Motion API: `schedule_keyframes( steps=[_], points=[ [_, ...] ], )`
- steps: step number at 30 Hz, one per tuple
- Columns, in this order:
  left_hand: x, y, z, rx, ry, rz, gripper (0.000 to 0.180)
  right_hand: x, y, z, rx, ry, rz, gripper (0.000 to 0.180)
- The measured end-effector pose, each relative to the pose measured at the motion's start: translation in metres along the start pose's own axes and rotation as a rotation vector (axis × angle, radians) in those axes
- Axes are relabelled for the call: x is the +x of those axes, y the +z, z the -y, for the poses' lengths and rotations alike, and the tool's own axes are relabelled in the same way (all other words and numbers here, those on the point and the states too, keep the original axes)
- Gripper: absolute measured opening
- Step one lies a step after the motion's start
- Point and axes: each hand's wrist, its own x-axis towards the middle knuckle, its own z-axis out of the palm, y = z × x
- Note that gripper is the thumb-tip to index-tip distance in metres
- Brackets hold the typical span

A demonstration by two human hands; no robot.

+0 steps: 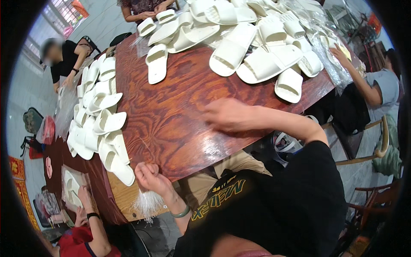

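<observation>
My left hand is closed at the near left corner of the wooden table. A bundle of thin white strings fans downward from beneath its fingers, and a faint strand shows above them. My right hand is over the middle of the tabletop, its fingers curled and smeared by motion; whether it holds anything cannot be made out. The white slipper nearest my left hand lies at the end of a long row of overlapping slippers. Beyond my right hand, a single white slipper rests near the table's right edge.
A large heap of white slippers covers the far side, with clear plastic bags at its right. Other people work around the table; at lower left, a co-worker's hands handle a bagged slipper. A wooden chair stands at the right.
</observation>
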Motion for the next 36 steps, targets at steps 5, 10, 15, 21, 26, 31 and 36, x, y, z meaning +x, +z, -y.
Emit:
schedule_keyframes(
  steps=[5, 10, 15, 21, 26, 31, 36],
  points=[
    [-0.001, 0.000, -0.004, 0.076, 0.014, 0.030, 0.013, -0.087, -0.066, -0.054, -0.658, 0.501, -0.432, 0.045],
    [0.001, -0.004, 0.001, 0.127, 0.008, 0.099, 0.011, -0.088, -0.088, -0.131, 0.110, 0.846, -0.286, 0.055],
    [0.002, -0.001, 0.005, 0.119, 0.024, 0.112, 0.011, -0.061, -0.095, -0.167, 0.531, 0.659, -0.151, 0.066],
    [0.000, -0.008, 0.001, 0.136, 0.028, 0.106, 0.012, -0.042, -0.066, -0.154, 0.525, 0.709, -0.244, 0.081],
    [-0.005, -0.002, 0.000, 0.136, 0.014, 0.112, 0.011, -0.025, -0.058, -0.154, 0.455, 0.838, -0.093, 0.071],
    [-0.002, -0.007, 0.012, 0.064, 0.004, 0.137, 0.005, -0.006, -0.017, -0.155, 0.912, 0.858, -0.072, 0.038],
    [0.008, 0.002, 0.000, 0.091, 0.011, 0.069, 0.007, 0.064, 0.015, -0.043, 1.150, 0.794, -0.055, 0.037]
  ],
)
